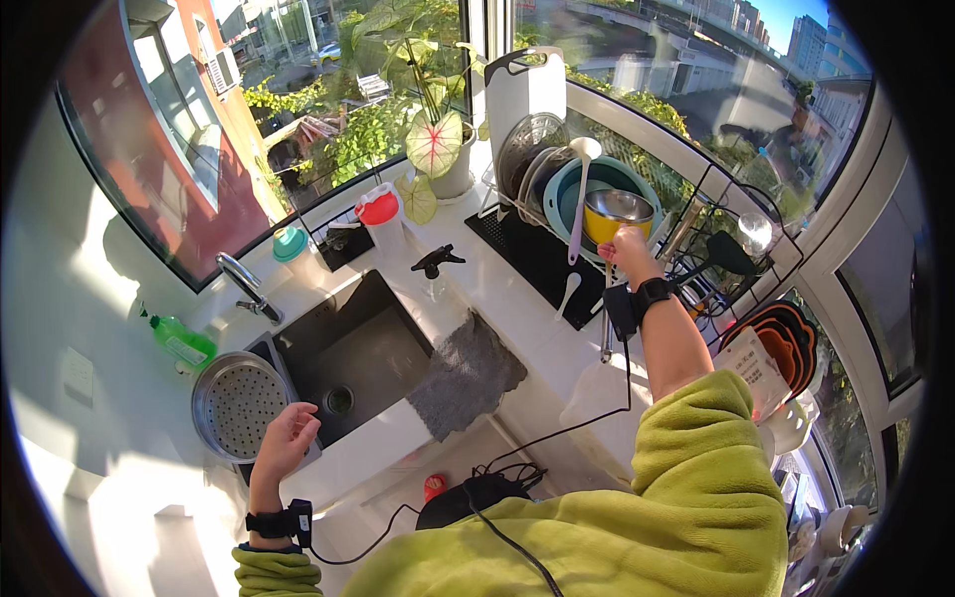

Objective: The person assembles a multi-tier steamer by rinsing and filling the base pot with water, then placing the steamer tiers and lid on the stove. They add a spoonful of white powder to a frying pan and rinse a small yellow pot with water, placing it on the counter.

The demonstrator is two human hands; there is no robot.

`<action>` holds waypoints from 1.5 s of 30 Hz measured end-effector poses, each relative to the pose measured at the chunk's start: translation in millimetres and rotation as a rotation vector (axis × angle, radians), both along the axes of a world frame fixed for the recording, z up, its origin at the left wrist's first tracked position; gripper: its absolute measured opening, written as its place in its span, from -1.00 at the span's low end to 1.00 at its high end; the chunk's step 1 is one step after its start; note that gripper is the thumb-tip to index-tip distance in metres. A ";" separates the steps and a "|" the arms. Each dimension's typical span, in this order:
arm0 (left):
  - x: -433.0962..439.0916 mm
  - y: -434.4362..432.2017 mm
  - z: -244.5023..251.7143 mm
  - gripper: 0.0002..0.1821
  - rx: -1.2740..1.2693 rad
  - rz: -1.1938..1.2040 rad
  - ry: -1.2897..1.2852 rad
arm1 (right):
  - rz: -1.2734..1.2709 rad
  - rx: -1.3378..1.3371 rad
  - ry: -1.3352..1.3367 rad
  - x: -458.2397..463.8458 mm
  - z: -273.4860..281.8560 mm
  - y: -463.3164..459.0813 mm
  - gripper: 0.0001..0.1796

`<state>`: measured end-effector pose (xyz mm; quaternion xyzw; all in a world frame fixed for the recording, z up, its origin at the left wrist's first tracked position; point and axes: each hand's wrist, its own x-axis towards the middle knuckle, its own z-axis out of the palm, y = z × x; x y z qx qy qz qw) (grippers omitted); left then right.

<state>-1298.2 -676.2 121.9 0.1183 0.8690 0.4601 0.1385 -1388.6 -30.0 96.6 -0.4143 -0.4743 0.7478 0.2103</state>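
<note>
My right hand [627,251] is closed at the dish rack, in front of a yellow bowl [613,225] with a steel inside. A long, thin metal utensil [606,328] runs down from under its fingers; its upper end is hidden. Left of that hand, a ladle with a lilac handle [578,216] leans on a teal basin [559,195]. My left hand [289,436], empty with fingers loosely bent, hovers by the right rim of a perforated steel steamer pan [240,407]. The pan sits beside the dark sink [358,351]. Both wrists wear black cabled devices.
A grey cloth [470,377] drapes over the counter edge right of the sink. Around the sink stand a faucet [250,287], green soap bottle [181,341], teal-lidded container [291,246] and spray bottle [433,280]. A white spoon [568,295] lies on the black drying mat [522,254]. Cables cross below.
</note>
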 end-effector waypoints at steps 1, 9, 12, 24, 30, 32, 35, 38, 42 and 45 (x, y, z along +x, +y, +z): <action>-11.3 -1.9 3.1 -0.72 -0.045 -0.027 0.025 | 0.020 0.112 -0.016 7.1 2.5 -3.2 -0.65; -127.6 -49.3 -15.4 -0.72 -0.051 0.016 0.003 | 0.095 0.675 -0.196 73.4 46.5 -68.6 -0.61; -177.4 -76.4 -30.5 -0.72 -0.145 0.128 0.108 | 0.165 0.930 -0.240 102.5 78.0 -120.8 -0.62; -344.2 -149.8 -120.8 -0.68 -0.341 0.597 0.367 | 0.835 0.284 -0.037 53.0 58.5 -386.2 -0.68; -389.4 -163.3 -150.5 -0.76 -0.539 0.492 0.278 | 0.992 0.241 -0.051 -20.6 12.9 -464.8 -0.67; -395.2 -168.8 -157.2 -0.77 -0.599 0.454 0.295 | 1.025 0.240 -0.046 -37.8 4.2 -478.3 -0.68; -392.3 -176.8 -163.2 -0.82 -0.678 0.377 0.332 | 1.037 0.231 -0.038 -53.8 -5.3 -490.4 -0.68; -373.0 -183.6 -170.5 -0.78 -0.546 0.428 0.330 | 1.043 0.257 -0.021 -60.5 -10.4 -496.7 -0.68; -357.7 -188.2 -178.9 -0.79 -0.373 0.493 0.403 | 1.046 0.222 -0.023 -62.4 -12.8 -500.4 -0.68; -372.9 -192.9 -179.8 -0.79 -0.439 0.421 0.349 | 1.039 0.237 -0.057 -63.9 -12.5 -500.0 -0.67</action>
